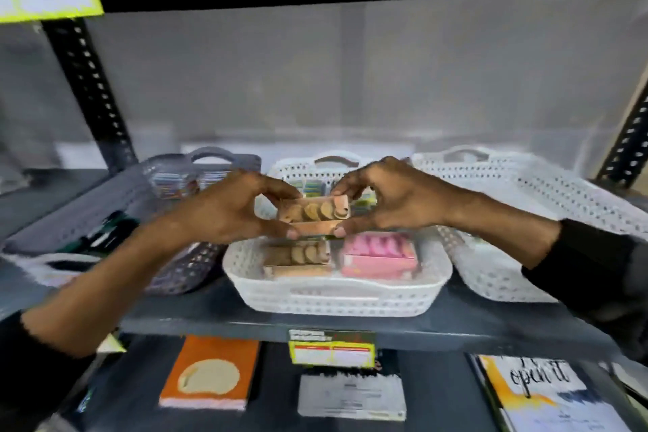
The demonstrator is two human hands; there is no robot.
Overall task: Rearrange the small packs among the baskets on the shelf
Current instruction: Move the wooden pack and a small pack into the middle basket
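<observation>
A small brown pack (317,213) printed with round biscuits hangs above the middle white basket (333,298). My left hand (228,210) pinches its left end and my right hand (392,200) pinches its right end. Below it in the same basket lie a matching brown pack (298,258) and a pink pack (380,254), with more packs (314,186) at the back partly hidden by my fingers. Left of this stands a grey basket (105,200) holding colourful packs (175,182). At the right is another white basket (526,193), whose contents I cannot see.
The baskets stand on a dark shelf (245,319) with black perforated uprights (87,88) at both sides and another shelf close overhead. A price label (331,347) hangs on the shelf's front edge. On the lower shelf lie an orange book (210,372), a white card (350,396) and a lettered notebook (547,393).
</observation>
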